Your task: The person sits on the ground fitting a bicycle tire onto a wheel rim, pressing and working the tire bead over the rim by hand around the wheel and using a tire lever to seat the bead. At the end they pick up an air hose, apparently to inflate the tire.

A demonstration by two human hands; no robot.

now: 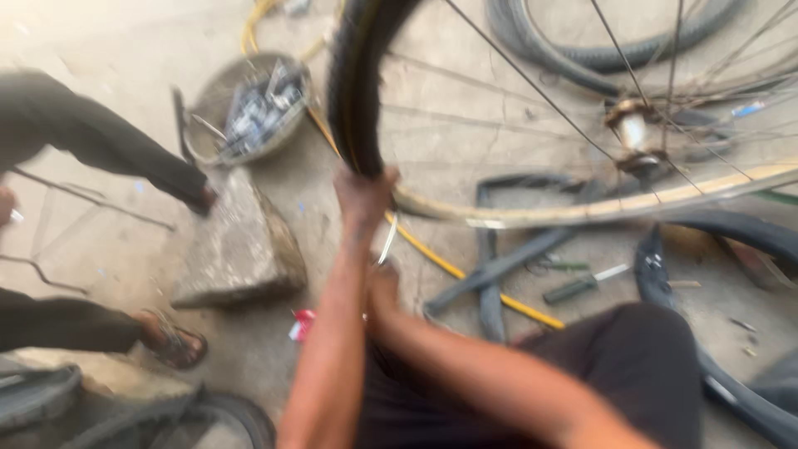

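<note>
Concrete floor (108, 50), pale and dusty, fills the blurred head view. Largest on it is the spoked bicycle wheel with a cream metal rim (582, 212) and a black rubber tyre (357, 91), standing tilted in front of the person; its silver hub (636, 133) sits up to the right. The tyre sits on the rim at the upper left, while the rim shows bare along the lower right.

The left hand (363, 195) is clenched around the black tyre where it meets the rim, fingers wrapped over the tread. The right hand (382, 287) lies just below it, close to a thin silver metal lever (388, 241) that curves down from the rim; the blur hides whether it grips that lever.

A grey stone block (237, 249) lies left of the hands, with a round metal bowl of small tools (249, 108) beyond it. Loose black rubber inner tubes (499, 266) and a yellow hose (465, 278) lie on the floor under the wheel. Another person's dark-trousered legs and a sandalled foot (174, 341) are at the left edge. A small screwdriver with a dark handle (582, 285) lies right of the tubes.
</note>
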